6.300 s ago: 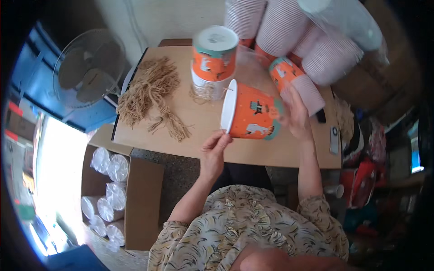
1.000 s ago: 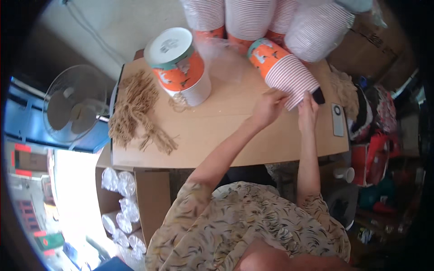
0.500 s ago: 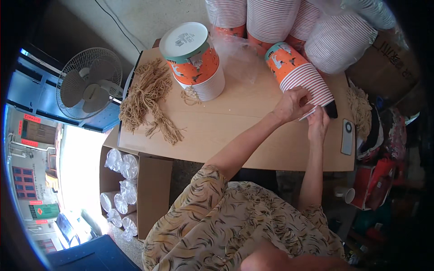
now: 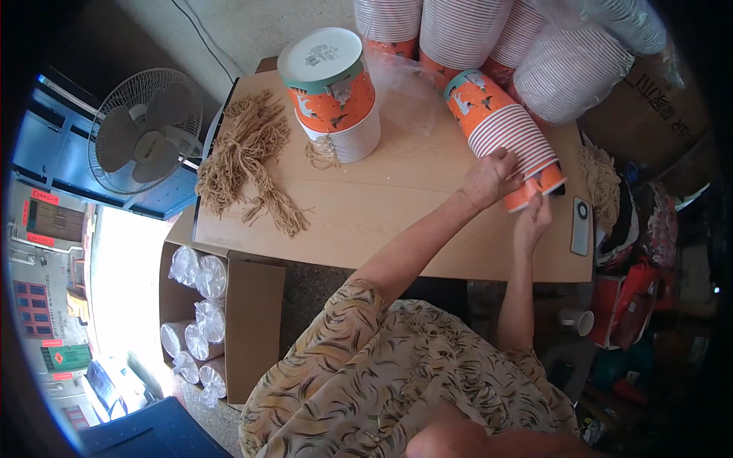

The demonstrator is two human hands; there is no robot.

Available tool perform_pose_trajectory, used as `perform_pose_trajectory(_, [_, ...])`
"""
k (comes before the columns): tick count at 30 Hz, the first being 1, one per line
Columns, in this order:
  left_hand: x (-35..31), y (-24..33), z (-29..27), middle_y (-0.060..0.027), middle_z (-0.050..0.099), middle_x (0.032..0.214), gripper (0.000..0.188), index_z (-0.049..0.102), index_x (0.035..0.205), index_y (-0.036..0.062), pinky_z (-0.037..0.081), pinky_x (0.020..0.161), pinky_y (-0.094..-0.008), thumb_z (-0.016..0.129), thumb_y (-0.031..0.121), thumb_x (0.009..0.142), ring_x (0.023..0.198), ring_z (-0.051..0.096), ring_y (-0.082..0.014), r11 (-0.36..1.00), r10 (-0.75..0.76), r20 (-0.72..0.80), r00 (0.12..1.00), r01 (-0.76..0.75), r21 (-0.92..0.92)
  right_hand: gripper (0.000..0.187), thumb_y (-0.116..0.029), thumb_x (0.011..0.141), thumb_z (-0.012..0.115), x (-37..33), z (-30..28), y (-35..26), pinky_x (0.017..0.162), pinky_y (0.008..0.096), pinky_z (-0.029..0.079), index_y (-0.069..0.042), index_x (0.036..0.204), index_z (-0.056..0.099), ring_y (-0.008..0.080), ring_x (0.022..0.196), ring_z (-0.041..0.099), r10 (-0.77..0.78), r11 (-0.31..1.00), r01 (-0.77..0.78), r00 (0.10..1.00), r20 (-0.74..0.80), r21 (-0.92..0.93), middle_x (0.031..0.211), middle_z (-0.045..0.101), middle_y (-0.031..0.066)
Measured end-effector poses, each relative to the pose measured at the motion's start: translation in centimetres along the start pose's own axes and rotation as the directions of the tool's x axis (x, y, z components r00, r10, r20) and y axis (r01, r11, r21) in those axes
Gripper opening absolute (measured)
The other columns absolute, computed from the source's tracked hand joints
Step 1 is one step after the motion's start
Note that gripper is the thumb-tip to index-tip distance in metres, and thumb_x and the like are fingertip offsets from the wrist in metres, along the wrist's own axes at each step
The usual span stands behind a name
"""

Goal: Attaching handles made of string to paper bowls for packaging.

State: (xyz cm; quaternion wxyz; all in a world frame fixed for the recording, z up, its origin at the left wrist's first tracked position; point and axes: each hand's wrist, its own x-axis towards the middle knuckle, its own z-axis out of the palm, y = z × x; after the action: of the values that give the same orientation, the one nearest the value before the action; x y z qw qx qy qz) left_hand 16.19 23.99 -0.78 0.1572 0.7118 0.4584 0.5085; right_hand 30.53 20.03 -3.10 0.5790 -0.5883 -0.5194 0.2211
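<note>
A stack of nested orange paper buckets [image 4: 500, 122] with white rims lies tilted on its side at the right of the table. My left hand [image 4: 492, 179] is closed, with curled fingers against the stack near its open end. My right hand [image 4: 532, 223] grips the rim of an orange paper bucket [image 4: 550, 179] that stands partly out from that end. Its thumb and fingers pinch the near edge. Farther left, another bucket stack [image 4: 332, 103] stands upside down, white base up, with a few loops of tan cord [image 4: 323, 151] at its side.
A heap of tan cords [image 4: 248, 153] lies on the table's left. Tall bucket stacks [image 4: 466, 30], some in clear plastic, line the back. A phone-like grey object [image 4: 580, 227] lies near the right edge. A fan [image 4: 145, 126] and a carton [image 4: 256, 328] of wrapped rolls flank the table's left.
My right hand has moved down and drawn the end bucket partly out of the tilted stack, so its orange wall now shows. My left hand stays by the stack. The view has shifted slightly.
</note>
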Motion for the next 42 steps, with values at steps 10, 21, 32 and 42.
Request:
perform_pose_trajectory(10, [-14.9, -7.6, -11.6, -0.0234, 0.045, 0.145, 0.062, 0.043, 0.142, -0.0054, 0.03, 0.114, -0.0546, 0.062, 0.031, 0.094, 0.134, 0.043, -0.0415, 0.771, -0.176, -0.052, 0.983, 0.17, 0.613, 0.018, -0.011, 0.103, 0.056, -5.0, -11.1, -8.6, 0.065, 0.0199, 0.044, 0.003, 0.092, 0.06, 0.0033, 0.076, 0.055, -0.144, 0.99, 0.143, 0.987, -0.076, -0.015, 0.08, 0.062, -0.0009])
perform_pose_trajectory(21, [-18.0, -11.3, -16.5, -0.0261, 0.029, 0.158, 0.079, 0.023, 0.153, -0.0045, 0.023, 0.119, -0.0522, 0.057, 0.038, 0.097, 0.146, 0.029, -0.0424, 0.743, -0.257, -0.033, 0.966, 0.219, 0.633, 0.012, -0.005, 0.101, 0.056, -9.3, -8.5, -9.3, 0.065, 0.0185, 0.044, 0.004, 0.093, 0.06, 0.0006, 0.073, 0.051, -0.161, 0.983, 0.15, 0.982, 0.102, 0.105, 0.081, 0.062, -0.0023])
perform_pose_trajectory(32, [-25.8, -1.5, -21.3, -0.0176, 0.04, 0.154, 0.073, 0.037, 0.149, 0.0013, 0.026, 0.12, -0.0445, 0.06, 0.042, 0.093, 0.144, 0.036, -0.0318, 0.932, -0.045, 0.559, 0.828, -0.167, 0.321, 0.005, -0.001, 0.096, 0.062, -12.2, -2.3, -11.5, 0.057, 0.0244, 0.043, 0.004, 0.095, 0.063, 0.0053, 0.062, 0.052, -0.323, 0.941, 0.336, 0.877, 0.356, 0.027, 0.066, 0.057, 0.0058])
perform_pose_trajectory(42, [-34.6, 0.4, -31.6, -0.0077, 0.071, 0.104, 0.019, 0.071, 0.107, 0.0105, 0.06, 0.074, -0.0399, 0.069, 0.013, 0.089, 0.092, 0.071, -0.0296, 0.802, -0.323, -0.108, 0.94, 0.333, 0.496, 0.015, -0.002, 0.082, 0.072, -12.3, 11.1, -13.4, 0.063, 0.039, 0.049, -0.003, 0.092, 0.061, 0.0267, 0.067, 0.063, -0.741, 0.453, 0.866, 0.233, 0.63, 0.213, 0.073, 0.063, 0.0098])
